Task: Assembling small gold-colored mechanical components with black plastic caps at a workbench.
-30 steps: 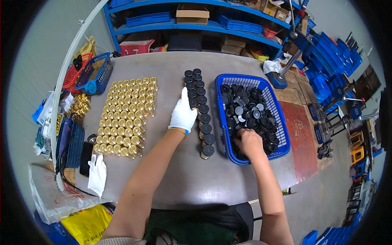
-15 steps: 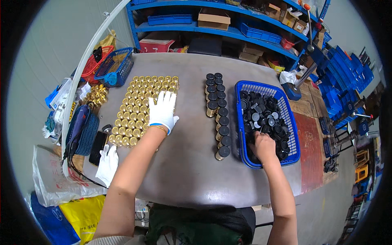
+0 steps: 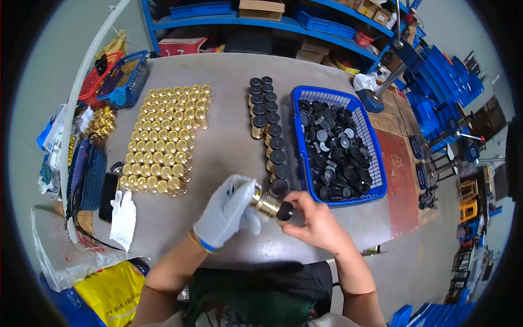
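Observation:
Low over the near edge of the table, my left hand [image 3: 227, 210], in a white glove, grips a brass-coloured cylindrical fitting [image 3: 266, 205] lying tilted. My bare right hand [image 3: 320, 224] pinches a black round cap [image 3: 285, 211] at the fitting's right end. Whether the cap is fully seated I cannot tell. A dense block of upright gold-coloured fittings [image 3: 160, 140] stands on the left of the table. Narrow rows of fittings topped with black caps [image 3: 274, 131] stand in the middle. To their right, a blue plastic basket [image 3: 381, 163] holds many loose black caps [image 3: 344, 143].
On the grey table [image 3: 223, 98], a white glove [image 3: 124, 218] and a dark phone [image 3: 108, 199] lie at the left. Red [image 3: 90, 90] and blue baskets [image 3: 133, 82] stand at the far left. A lever press [image 3: 371, 101] stands beyond the caps; blue shelving [image 3: 218, 20] runs behind.
My left hand has left the block of fittings with one fitting in it. My right hand has come out of the basket with a cap, and both hands meet near the table's front.

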Demonstrator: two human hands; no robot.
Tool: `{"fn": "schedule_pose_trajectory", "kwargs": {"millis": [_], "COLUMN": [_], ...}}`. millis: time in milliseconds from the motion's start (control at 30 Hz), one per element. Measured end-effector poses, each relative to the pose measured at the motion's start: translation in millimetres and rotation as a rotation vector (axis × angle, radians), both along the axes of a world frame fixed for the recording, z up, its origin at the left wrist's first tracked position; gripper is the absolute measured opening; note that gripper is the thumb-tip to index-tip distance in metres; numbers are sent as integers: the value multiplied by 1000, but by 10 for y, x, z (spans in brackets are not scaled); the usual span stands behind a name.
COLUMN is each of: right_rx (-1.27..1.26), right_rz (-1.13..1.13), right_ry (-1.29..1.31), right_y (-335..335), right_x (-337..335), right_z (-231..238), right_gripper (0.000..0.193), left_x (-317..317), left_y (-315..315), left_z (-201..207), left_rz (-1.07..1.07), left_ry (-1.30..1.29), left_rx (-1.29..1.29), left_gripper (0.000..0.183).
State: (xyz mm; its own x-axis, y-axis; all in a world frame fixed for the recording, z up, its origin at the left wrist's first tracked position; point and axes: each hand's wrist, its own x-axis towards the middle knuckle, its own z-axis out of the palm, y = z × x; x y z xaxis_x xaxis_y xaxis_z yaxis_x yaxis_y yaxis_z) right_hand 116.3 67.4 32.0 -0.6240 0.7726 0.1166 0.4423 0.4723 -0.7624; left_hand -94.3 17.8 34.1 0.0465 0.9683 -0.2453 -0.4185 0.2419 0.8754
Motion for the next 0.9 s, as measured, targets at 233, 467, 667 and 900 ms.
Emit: {"fn": "schedule_pose_trajectory", "kwargs": {"millis": [233,467,667,900], "right_rx": [-148,34,-115,7], "right_rz": [54,136,142,152], "right_ry": [232,138,113,93], "right_y": [-75,-110,-121,-170], "right_x": [126,182,215,199], "right_z": [-67,61,147,109], "right_gripper": [46,43,42,44], "left_x": [208,266,313,293], "left_y": [-245,-270,-315,-337], "left_z": [-126,-111,-178,-193], "left_rz": [-37,-80,-66,-46], "left_ry": [-45,177,244,268], "left_rx": [-87,-145,-31,82], "left_gripper": [23,25,26,26]}}
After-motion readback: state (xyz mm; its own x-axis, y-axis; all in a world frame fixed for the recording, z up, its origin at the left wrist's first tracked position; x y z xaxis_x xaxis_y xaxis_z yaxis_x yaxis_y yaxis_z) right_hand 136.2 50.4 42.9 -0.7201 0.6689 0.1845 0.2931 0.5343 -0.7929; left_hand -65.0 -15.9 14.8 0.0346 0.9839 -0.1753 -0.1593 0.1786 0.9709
